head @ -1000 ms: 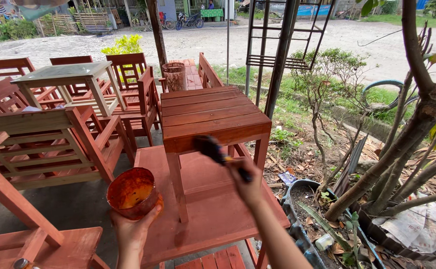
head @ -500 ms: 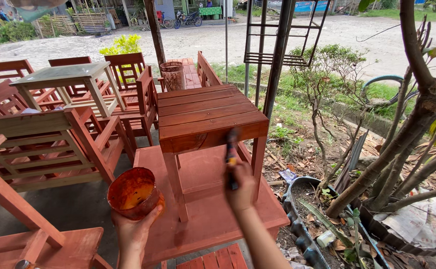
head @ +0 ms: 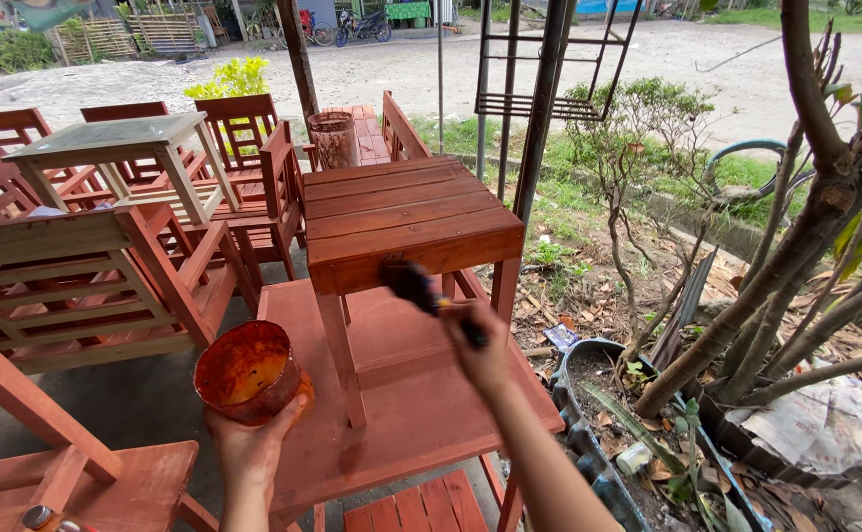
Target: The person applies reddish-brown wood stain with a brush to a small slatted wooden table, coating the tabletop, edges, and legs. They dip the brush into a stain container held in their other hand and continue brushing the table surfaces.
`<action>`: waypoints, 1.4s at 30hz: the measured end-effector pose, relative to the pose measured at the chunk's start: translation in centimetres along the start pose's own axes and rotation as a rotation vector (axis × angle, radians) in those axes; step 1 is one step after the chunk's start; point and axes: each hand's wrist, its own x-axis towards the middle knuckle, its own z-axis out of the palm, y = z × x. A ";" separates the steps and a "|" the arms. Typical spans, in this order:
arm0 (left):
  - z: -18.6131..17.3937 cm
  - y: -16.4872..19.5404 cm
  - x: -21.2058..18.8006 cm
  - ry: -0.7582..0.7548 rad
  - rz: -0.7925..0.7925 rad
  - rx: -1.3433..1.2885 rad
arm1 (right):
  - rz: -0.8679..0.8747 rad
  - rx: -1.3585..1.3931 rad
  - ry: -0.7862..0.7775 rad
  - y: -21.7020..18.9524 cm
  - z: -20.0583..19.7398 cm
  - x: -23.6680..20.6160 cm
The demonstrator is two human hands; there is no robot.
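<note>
Reddish wooden chairs (head: pixel 76 276) crowd your left; a potted plant (head: pixel 638 433) and a tree trunk (head: pixel 776 286) stand to your right. A small slatted bench (head: pixel 406 212) sits atop a wider bench (head: pixel 401 394). Half a second ago the brush (head: pixel 426 296) stood nearly upright before the small bench's front edge; its bristles now lie slanted against that edge. Your right hand (head: pixel 480 355) is closed round the brush handle. Your left hand (head: pixel 254 438) cups a paint-stained bowl (head: pixel 247 372) from beneath, fingers curled up its side, just left of the benches.
</note>
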 end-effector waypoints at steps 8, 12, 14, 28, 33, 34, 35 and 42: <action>1.1 -1.1 0.1 -0.037 -0.064 -0.073 | 0.158 -0.316 0.367 4.4 -9.4 1.3; 0.7 -1.0 0.1 -0.037 -0.064 -0.110 | -0.205 -0.344 0.268 1.9 -2.9 -0.1; 0.3 -0.9 0.1 -0.032 -0.054 -0.093 | -0.246 -0.377 0.205 -0.8 2.3 -2.0; -1.2 -0.5 0.1 -0.068 0.066 -0.122 | -0.276 -0.159 0.207 -6.0 6.5 -3.3; -1.2 -0.3 -0.2 -0.073 0.055 -0.145 | -0.036 0.029 0.254 -4.5 5.6 -4.2; -1.1 -0.1 -0.1 -0.061 0.060 -0.155 | 0.035 0.112 0.266 -3.9 5.4 -3.5; -1.1 0.0 0.1 -0.048 0.070 -0.166 | 0.014 0.136 0.275 -3.4 5.3 -2.9; -1.3 1.2 0.3 -0.112 0.093 -0.121 | -0.111 -0.052 0.175 -4.3 7.4 -4.8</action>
